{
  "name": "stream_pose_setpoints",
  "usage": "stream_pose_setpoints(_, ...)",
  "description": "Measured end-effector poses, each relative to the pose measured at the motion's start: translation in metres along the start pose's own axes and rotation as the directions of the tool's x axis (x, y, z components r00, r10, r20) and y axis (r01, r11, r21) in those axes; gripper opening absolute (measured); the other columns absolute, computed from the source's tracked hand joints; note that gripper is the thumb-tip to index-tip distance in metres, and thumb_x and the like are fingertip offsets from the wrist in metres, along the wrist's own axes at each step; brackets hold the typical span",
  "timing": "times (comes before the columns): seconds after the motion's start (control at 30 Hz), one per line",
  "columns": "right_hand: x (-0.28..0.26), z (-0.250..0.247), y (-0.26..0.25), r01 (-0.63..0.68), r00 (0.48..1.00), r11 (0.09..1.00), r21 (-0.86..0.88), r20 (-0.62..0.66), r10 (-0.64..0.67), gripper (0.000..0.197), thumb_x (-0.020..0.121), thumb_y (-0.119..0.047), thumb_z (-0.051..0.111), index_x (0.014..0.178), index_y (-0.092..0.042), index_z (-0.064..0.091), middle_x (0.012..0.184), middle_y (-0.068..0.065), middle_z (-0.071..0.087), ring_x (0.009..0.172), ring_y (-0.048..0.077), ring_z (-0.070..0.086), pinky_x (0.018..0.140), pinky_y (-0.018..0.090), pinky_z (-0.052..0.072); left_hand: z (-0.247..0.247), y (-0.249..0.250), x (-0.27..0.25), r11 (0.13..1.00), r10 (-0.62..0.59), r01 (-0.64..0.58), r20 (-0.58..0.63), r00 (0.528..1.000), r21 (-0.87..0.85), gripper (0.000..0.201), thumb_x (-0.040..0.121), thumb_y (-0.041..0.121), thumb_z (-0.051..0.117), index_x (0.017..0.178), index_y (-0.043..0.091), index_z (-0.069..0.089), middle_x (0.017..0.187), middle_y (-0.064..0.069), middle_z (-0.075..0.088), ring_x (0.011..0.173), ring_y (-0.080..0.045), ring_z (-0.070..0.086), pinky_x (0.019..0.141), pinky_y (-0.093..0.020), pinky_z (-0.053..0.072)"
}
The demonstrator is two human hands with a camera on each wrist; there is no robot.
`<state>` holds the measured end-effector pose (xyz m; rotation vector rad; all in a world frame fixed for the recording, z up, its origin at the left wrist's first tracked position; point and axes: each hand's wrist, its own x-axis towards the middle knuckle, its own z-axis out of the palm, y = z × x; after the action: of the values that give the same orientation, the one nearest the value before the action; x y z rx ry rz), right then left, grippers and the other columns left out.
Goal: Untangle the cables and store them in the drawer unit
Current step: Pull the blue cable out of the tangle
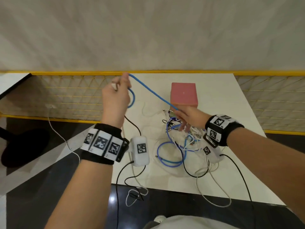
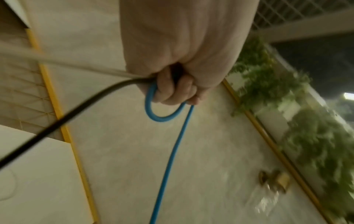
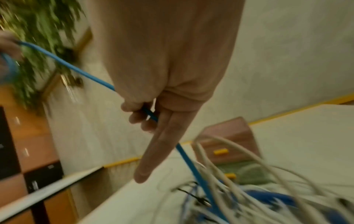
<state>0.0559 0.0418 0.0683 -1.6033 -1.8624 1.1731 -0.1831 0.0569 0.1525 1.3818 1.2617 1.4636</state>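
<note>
My left hand [image 1: 118, 90] is raised over the table's far left corner and grips a light blue cable [image 1: 151, 92], with a small loop [image 2: 162, 109] hanging from its curled fingers. The cable runs taut down to my right hand [image 1: 184, 117], which pinches it [image 3: 148, 112] between thumb and curled fingers while two fingers [image 3: 159, 145] point down. Below the right hand lies a tangle of blue, white and black cables [image 1: 179, 141] on the white table [image 1: 222, 100]. The pink drawer unit [image 1: 184, 94] stands just behind the tangle, its yellow handles [image 3: 221, 151] facing me.
A yellow mesh railing [image 1: 74, 96] borders the table's far and left sides. Black and white wires [image 1: 135, 179] from my wrist units hang over the table's near edge. Green plants [image 2: 316, 136] stand beyond the railing. Dark floor [image 1: 24, 146] lies to the left.
</note>
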Motion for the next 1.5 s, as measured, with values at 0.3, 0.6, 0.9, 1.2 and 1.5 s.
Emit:
stream_pose_setpoints(0.3, -0.009, -0.009, -0.031, 0.126, 0.992, 0.972, -0.199, 0.008, -0.127, 0.03, 0.101, -0.031, 0.037, 0.106, -0.009, 0.055, 0.103, 0.016, 0.062, 0.051, 0.023, 0.068, 0.053, 0.044, 0.055, 0.023, -0.026, -0.019, 0.873, 0.125, -0.287, 0.389, 0.913, 0.393, 0.056, 0.095, 0.037, 0.061, 0.146, 0.035, 0.039, 0.072, 0.009, 0.056, 0.057, 0.0, 0.05, 0.059, -0.009, 0.04)
stream_pose_setpoints(0.6, -0.002, -0.01, -0.012, 0.103, 0.99, 0.987, -0.124, -0.08, -0.113, 0.023, 0.102, -0.022, 0.037, 0.093, -0.005, 0.05, 0.079, 0.005, 0.053, 0.081, 0.028, 0.07, 0.058, 0.034, 0.059, 0.033, -0.012, -0.015, 0.912, 0.183, -0.237, 0.185, 0.966, 0.335, 0.031, 0.1, 0.037, 0.052, 0.083, 0.011, 0.06, 0.056, 0.006, 0.041, 0.045, -0.006, 0.034, 0.049, -0.023, 0.029)
stream_pose_setpoints(0.9, -0.002, -0.011, 0.002, 0.087, 0.973, 0.96, -0.268, -0.184, -0.139, 0.026, 0.101, -0.023, 0.041, 0.105, -0.01, 0.063, 0.089, 0.006, 0.065, 0.082, 0.025, 0.062, 0.071, 0.037, 0.054, 0.016, -0.021, -0.02, 0.819, 0.22, -0.291, 0.197, 0.955, 0.495, 0.059, 0.098, 0.028, 0.056, 0.151, 0.031, 0.03, 0.054, 0.005, 0.047, 0.049, -0.008, 0.046, 0.055, -0.02, 0.04)
stream_pose_setpoints(1.2, -0.009, -0.019, -0.047, 0.252, 0.824, 0.83, -0.498, -0.34, -0.453, 0.015, 0.099, -0.025, 0.045, 0.093, -0.018, 0.057, 0.086, 0.001, 0.058, 0.075, 0.013, 0.053, 0.065, 0.028, 0.038, 0.058, -0.034, -0.028, 0.854, 0.014, -0.265, 0.49, 0.872, 0.447, 0.025, 0.101, 0.038, 0.049, 0.084, 0.02, 0.056, 0.059, 0.004, 0.046, 0.052, -0.011, 0.041, 0.057, -0.029, 0.035)
stream_pose_setpoints(1.5, -0.001, 0.003, 0.018, -0.073, 0.974, 0.964, -0.255, -0.226, 0.014, 0.026, 0.101, -0.012, 0.041, 0.12, 0.002, 0.051, 0.092, 0.01, 0.059, 0.078, 0.022, 0.054, 0.062, 0.017, 0.037, 0.042, -0.001, -0.022, 0.937, 0.264, -0.29, 0.15, 0.953, 0.193, 0.026, 0.103, 0.028, 0.047, 0.081, 0.016, 0.053, 0.059, 0.009, 0.033, 0.048, -0.006, 0.029, 0.049, -0.018, 0.025)
